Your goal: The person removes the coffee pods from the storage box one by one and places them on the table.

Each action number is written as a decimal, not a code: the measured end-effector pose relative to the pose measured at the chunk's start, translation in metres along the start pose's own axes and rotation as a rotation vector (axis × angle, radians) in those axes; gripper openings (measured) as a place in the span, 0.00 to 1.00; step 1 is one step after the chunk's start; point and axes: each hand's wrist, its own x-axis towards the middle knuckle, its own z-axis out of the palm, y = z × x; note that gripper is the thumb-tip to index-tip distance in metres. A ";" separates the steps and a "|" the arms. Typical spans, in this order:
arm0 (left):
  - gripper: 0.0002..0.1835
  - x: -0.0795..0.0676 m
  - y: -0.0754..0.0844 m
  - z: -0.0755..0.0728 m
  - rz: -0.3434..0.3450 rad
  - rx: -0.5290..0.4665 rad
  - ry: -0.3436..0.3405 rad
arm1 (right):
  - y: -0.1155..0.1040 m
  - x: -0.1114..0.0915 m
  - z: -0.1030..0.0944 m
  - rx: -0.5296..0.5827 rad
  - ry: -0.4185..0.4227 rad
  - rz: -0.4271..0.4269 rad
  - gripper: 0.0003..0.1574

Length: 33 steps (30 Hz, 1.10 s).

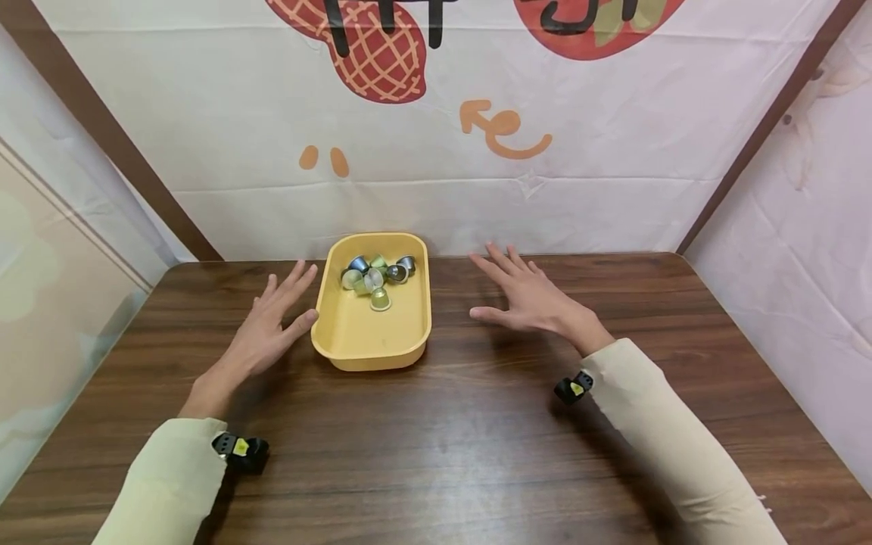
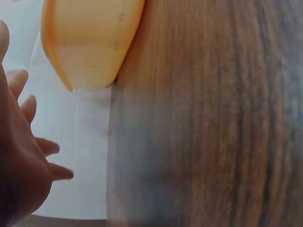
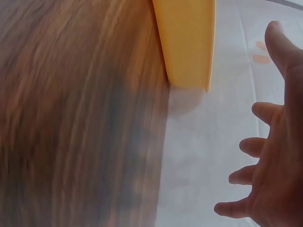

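A yellow rectangular tub (image 1: 371,333) with rounded corners stands at the back of the table. Heaped in its far half are several coffee capsules (image 1: 380,299), some green, some dark blue or grey. My left hand (image 1: 269,325) is spread beside the tub's left wall, its thumb tip close to the rim; the left wrist view shows the fingers (image 2: 29,109) apart and holding nothing. On the other side, my right hand (image 1: 527,295) hovers with fingers spread, a hand's width from the tub's right wall. No object is in it in the right wrist view, where the fingers (image 3: 244,175) fan out.
The dark wood-grain table (image 1: 436,454) ends at a white printed cloth (image 1: 422,204) right behind the tub. More cloth panels (image 1: 804,250) rise at the left and right sides. Each sleeve carries a small black wrist camera (image 1: 241,450).
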 end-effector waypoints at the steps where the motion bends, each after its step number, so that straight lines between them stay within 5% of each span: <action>1: 0.35 0.001 -0.001 0.002 0.010 -0.020 -0.001 | -0.002 0.002 0.002 0.012 0.002 -0.010 0.54; 5: 0.35 0.002 -0.008 0.008 0.061 -0.074 -0.016 | -0.010 0.008 0.006 0.054 0.007 -0.043 0.53; 11: 0.36 0.003 -0.015 0.020 0.011 -0.208 -0.090 | -0.023 0.021 0.003 0.070 0.019 -0.096 0.52; 18: 0.32 0.006 -0.024 0.028 -0.002 -0.428 -0.074 | -0.030 0.043 0.006 0.071 0.122 -0.268 0.51; 22: 0.33 0.008 -0.029 0.027 0.009 -0.474 -0.061 | -0.035 0.058 0.010 0.067 0.150 -0.376 0.50; 33: 0.32 0.009 -0.036 0.030 0.065 -0.487 -0.070 | -0.061 0.098 0.016 0.007 -0.062 -0.429 0.37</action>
